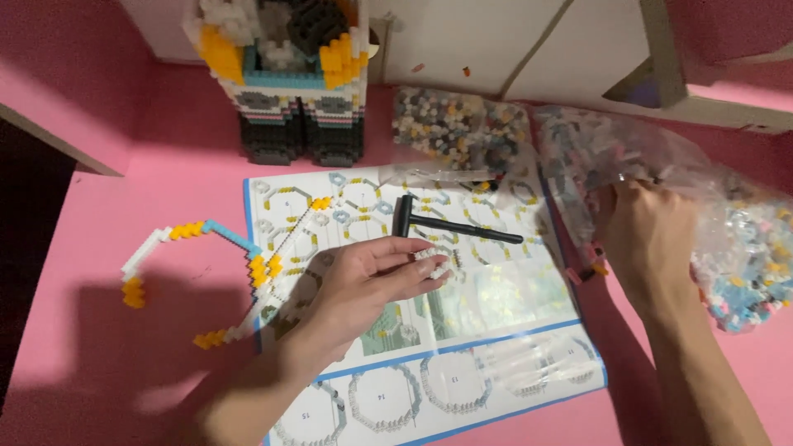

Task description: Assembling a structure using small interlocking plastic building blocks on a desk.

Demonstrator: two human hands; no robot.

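Head view, looking down on a pink tabletop (pixel 165 330). Nearest, at 6 o'clock, a printed instruction sheet (pixel 462 363) with a blue border lies flat, showing rings of brick diagrams.

Left hand (pixel 372 277): palm up over the sheet's centre, fingers loosely curled, cradling a small white brick cluster (pixel 434 263) that rests against the fingertips at the hand's 3 o'clock edge; the fingers are not clamped tight, and the cluster sits partly exposed beyond them.

Right hand (pixel 648 231): at 3 o'clock of the sheet, fingers bent down into a clear plastic bag of mixed small bricks (pixel 743 248); the fingertips are hidden in the plastic, so whether they pinch a piece cannot be told.

Just beyond the left hand, at its 1 o'clock, a small black hammer (pixel 450 225) lies on the sheet, head to the left, untouched by either hand.

At 9 o'clock of the sheet, a curved bow-shaped brick assembly (pixel 198 272) in white, yellow and blue lies on the table, its right end overlapping the sheet's edge.

Farther, at 12 o'clock, a second bag of bricks (pixel 458 128) lies against the back wall, and at 11 o'clock stands a tall brick figure (pixel 289 74) in black, white, yellow and teal, upright, well apart from both hands.
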